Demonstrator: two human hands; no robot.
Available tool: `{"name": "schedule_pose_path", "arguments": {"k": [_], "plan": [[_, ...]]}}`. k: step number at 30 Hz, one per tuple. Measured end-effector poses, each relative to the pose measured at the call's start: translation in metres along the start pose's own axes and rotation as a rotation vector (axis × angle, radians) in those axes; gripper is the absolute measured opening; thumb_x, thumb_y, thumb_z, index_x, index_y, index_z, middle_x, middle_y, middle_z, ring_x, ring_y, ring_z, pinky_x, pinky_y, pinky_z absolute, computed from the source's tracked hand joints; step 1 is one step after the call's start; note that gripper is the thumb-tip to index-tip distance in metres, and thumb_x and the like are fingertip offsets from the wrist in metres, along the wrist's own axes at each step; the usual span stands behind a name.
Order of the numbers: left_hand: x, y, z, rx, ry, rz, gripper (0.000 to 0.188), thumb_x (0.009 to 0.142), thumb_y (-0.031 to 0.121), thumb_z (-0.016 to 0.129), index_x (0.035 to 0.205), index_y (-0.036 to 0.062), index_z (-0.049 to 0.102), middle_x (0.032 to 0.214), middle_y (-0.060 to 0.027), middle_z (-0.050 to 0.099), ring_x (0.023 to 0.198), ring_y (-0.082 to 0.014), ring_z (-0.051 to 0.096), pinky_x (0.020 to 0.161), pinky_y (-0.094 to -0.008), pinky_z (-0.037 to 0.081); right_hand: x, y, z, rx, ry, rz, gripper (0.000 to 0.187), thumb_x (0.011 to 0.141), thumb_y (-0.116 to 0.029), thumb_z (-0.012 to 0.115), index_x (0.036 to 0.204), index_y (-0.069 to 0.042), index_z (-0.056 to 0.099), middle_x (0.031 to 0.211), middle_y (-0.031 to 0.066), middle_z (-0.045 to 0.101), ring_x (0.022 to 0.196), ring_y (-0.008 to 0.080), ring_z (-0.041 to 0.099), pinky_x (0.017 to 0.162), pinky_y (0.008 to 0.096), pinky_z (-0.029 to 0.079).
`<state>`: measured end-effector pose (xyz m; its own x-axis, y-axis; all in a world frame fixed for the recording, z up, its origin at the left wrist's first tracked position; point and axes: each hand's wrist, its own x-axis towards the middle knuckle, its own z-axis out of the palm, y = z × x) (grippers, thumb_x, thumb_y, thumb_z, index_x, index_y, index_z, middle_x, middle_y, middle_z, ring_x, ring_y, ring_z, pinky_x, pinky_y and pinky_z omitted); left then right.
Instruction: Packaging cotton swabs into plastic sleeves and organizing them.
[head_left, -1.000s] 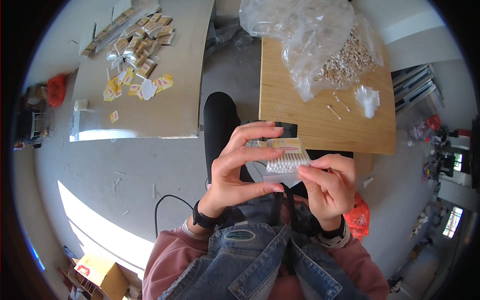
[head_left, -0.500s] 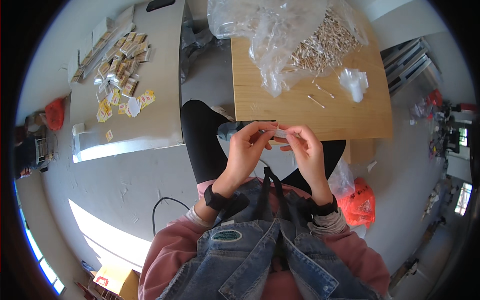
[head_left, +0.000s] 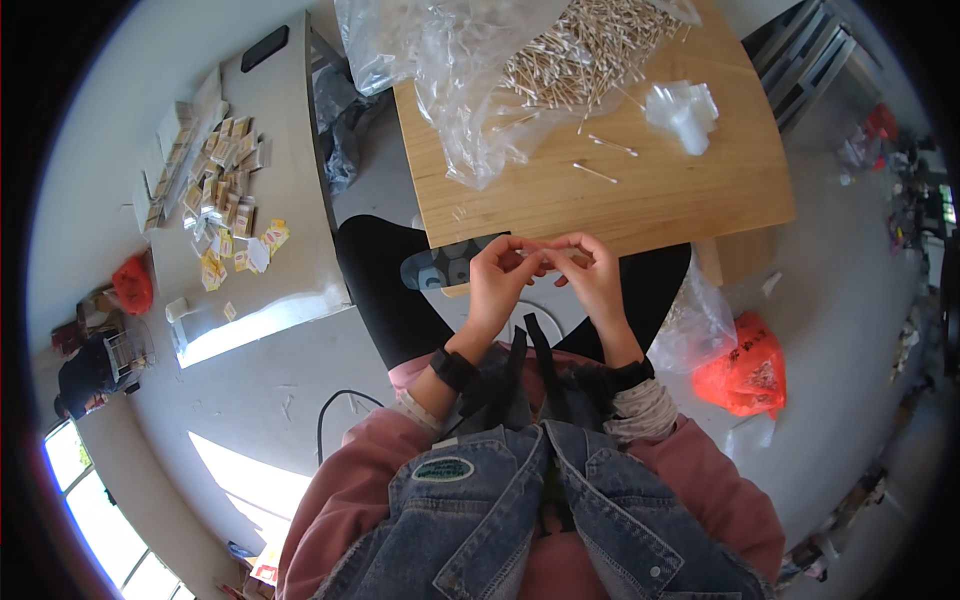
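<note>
My left hand (head_left: 503, 283) and my right hand (head_left: 594, 283) meet at the fingertips just off the table's near edge. Both are closed in a pinch. The fingers mostly hide the small clear plastic piece between them; its exact kind does not show. Beyond them on the wooden table (head_left: 690, 215) lie several loose cotton swabs (head_left: 596, 172). Farther back is a large heap of cotton swabs (head_left: 590, 55) on a big clear plastic bag (head_left: 450, 90). To the right of the loose swabs sits a bunch of small clear plastic bags (head_left: 685, 115).
On the grey table (head_left: 285, 190) at the left are several small packs of swabs (head_left: 222, 175), yellow and white cards (head_left: 258, 252) and a phone (head_left: 265, 48). A red plastic bag (head_left: 745, 370) stands on the floor at the right. A dark patterned object (head_left: 440, 266) lies by my left hand.
The view has shifted, so the tables sit farther left in it. My fingertips have drawn closer together, and the whitish clear plastic that showed between them is now mostly covered.
</note>
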<state>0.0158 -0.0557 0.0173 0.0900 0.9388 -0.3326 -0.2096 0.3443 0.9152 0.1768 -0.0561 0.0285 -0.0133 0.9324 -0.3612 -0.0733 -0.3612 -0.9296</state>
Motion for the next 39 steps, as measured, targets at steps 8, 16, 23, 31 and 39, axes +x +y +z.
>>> {"name": "schedule_pose_path", "arguments": {"k": [8,16,23,31,39], "plan": [[0.005,-0.005,-0.012,-0.179,-0.037,-0.042,0.019,0.098,0.006,0.064,0.113,-0.0061,0.066,0.096,-0.0090,0.073,0.086,-0.0158,0.072,0.078,-0.0272,0.058,0.006,0.003,-0.006,0.083,-0.065,-0.034,0.018,0.096,-0.011,0.067,0.109,0.001,0.065,0.102,0.0078,0.072,0.084,0.0129,0.071,0.062,0.0256,0.057],[0.000,0.010,-0.008,0.243,-0.112,0.350,0.019,0.086,0.006,0.077,0.105,0.0037,0.076,0.102,-0.0059,0.071,0.088,-0.0153,0.068,0.073,-0.0288,0.054,0.001,0.001,-0.013,-0.128,-0.025,-0.217,0.013,0.096,-0.007,0.066,0.105,0.002,0.066,0.096,0.0096,0.073,0.078,0.0171,0.073,0.058,0.0228,0.054],[-0.013,0.047,-0.070,0.402,0.125,0.508,0.011,0.084,0.004,0.076,0.095,0.0004,0.077,0.096,-0.0095,0.073,0.082,-0.0225,0.070,0.072,-0.0314,0.055,0.019,-0.018,0.043,-0.150,-0.161,-0.229,0.023,0.101,-0.017,0.062,0.113,0.002,0.067,0.110,0.0105,0.071,0.084,0.0162,0.071,0.063,0.0235,0.053],[-0.032,0.098,-0.205,-0.089,0.667,0.330,0.007,0.091,0.007,0.072,0.092,0.0006,0.073,0.092,-0.0008,0.068,0.072,-0.0087,0.061,0.066,-0.0240,0.048,0.088,0.046,0.043,-0.486,0.176,-0.479,0.027,0.103,-0.019,0.059,0.122,0.000,0.060,0.123,0.0104,0.063,0.109,0.0182,0.061,0.085,0.0305,0.050],[-0.073,0.105,-0.172,0.404,0.350,0.520,0.008,0.085,0.010,0.075,0.092,0.0068,0.076,0.092,-0.0041,0.067,0.071,-0.0187,0.065,0.063,-0.0303,0.053,0.009,-0.060,0.170,-0.289,-0.557,-0.404,0.023,0.094,-0.003,0.068,0.117,-0.003,0.065,0.122,0.0100,0.062,0.086,0.0105,0.061,0.072,0.0215,0.048]]}}
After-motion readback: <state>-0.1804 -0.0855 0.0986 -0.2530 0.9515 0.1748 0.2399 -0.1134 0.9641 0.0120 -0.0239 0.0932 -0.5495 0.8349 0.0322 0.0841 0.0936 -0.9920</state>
